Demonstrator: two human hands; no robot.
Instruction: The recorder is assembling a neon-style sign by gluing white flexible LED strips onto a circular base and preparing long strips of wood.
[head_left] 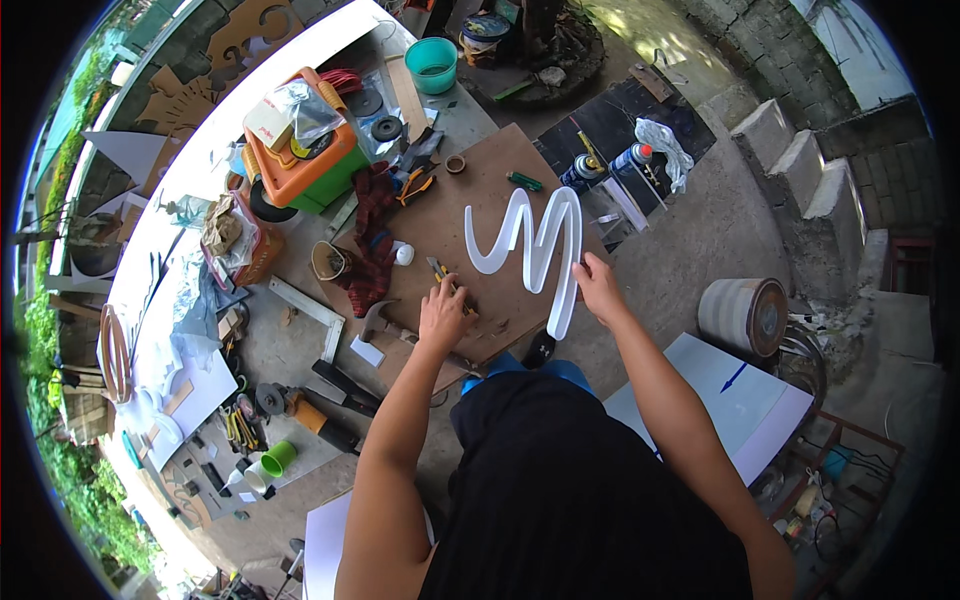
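A white, wavy piece shaped like a script letter (pixel 537 240) is raised above the brown board, its raised rim edging the strokes. My right hand (pixel 598 288) pinches it by its lower right stroke. Low over the board, my left hand (pixel 445 318) has its fingers bent around a yellow-and-black utility knife (pixel 437 267), partly hidden beneath them. Close to that hand lies a hammer (pixel 374 322), its handle running under my wrist. A small white bottle (pixel 403 253) and a dark red plaid cloth (pixel 374 222) are farther left.
The brown board (pixel 505 165) also carries orange-handled pliers (pixel 416 187) and a tape roll (pixel 455 164). Spray cans (pixel 580 171) stand at its far right. An orange-and-green toolbox (pixel 335 165) is at the far left; an angle grinder (pixel 310 412) lies left. A round drum (pixel 742 315) stands right.
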